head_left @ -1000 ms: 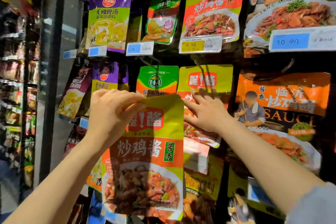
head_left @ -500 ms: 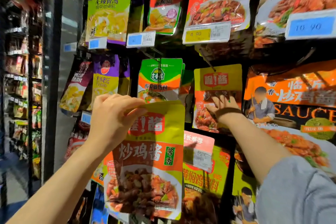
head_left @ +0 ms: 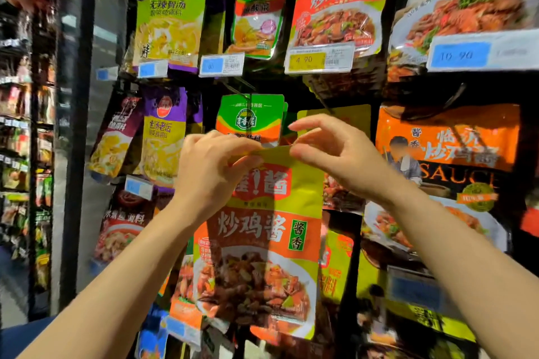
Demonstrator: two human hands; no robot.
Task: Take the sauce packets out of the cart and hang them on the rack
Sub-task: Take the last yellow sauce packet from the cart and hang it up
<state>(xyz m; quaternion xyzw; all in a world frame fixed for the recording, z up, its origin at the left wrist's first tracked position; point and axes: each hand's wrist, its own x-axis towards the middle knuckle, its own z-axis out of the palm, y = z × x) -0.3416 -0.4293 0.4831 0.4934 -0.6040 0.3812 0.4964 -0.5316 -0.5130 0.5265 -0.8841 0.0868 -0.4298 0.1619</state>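
Observation:
A yellow-green and orange sauce packet point(head_left: 262, 242) with a dish photo hangs in front of the rack, held by its top edge. My left hand point(head_left: 210, 172) grips the top left corner. My right hand point(head_left: 329, 151) pinches the top right corner between thumb and forefinger. Behind my right hand hangs a matching yellow packet point(head_left: 347, 119) on a metal peg point(head_left: 320, 96) of the rack. The cart is out of view.
The rack is full of hanging packets: purple ones point(head_left: 172, 14) at upper left, a green one point(head_left: 250, 116) behind my hands, a large orange "SAUCE" packet point(head_left: 449, 148) at right. Price tags point(head_left: 318, 58) stick out on the pegs. A dark post point(head_left: 78, 125) borders the left.
My right hand came back from the hanging yellow packet and now pinches the top right corner of the held packet. The packet rose slightly.

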